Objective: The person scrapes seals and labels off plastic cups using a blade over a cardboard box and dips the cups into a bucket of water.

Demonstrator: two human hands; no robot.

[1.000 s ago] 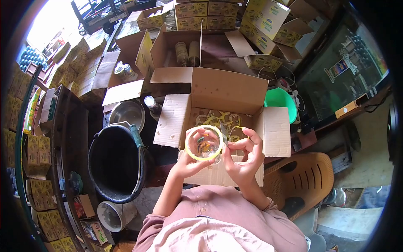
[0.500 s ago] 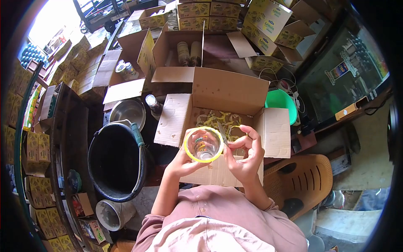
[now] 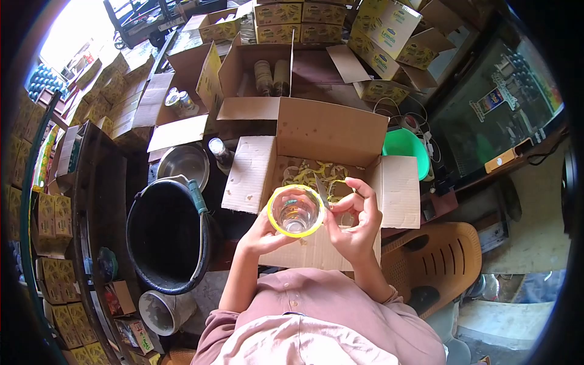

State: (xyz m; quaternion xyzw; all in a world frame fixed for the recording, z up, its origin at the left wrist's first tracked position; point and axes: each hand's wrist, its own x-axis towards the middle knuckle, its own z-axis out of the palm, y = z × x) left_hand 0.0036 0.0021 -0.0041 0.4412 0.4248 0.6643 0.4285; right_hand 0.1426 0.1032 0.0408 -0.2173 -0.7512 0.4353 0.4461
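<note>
My left hand [image 3: 264, 235] is wrapped round a clear cup [image 3: 296, 211] with a yellow rim, its mouth tilted up towards the camera. Close to the cup's right side, my right hand [image 3: 354, 226] pinches a small knife [image 3: 322, 191], the blade touching or nearly touching the rim. A thin yellow strip runs by the raised fingers of that hand. Beneath both hands stands an open cardboard box [image 3: 331, 131] with yellow and pale scraps [image 3: 313, 173] in its bottom.
A black bucket [image 3: 164, 237] and a metal bowl [image 3: 184, 169] are on the left, with a white bucket [image 3: 163, 312] below. A green basin [image 3: 406, 151] is right of the box, above a tan plastic chair [image 3: 443, 258]. More cartons [image 3: 280, 33] stand behind.
The cup has turned slightly in my left hand and its inside shows more openly than a second ago. My right hand has shifted only a little, still holding the knife by the rim.
</note>
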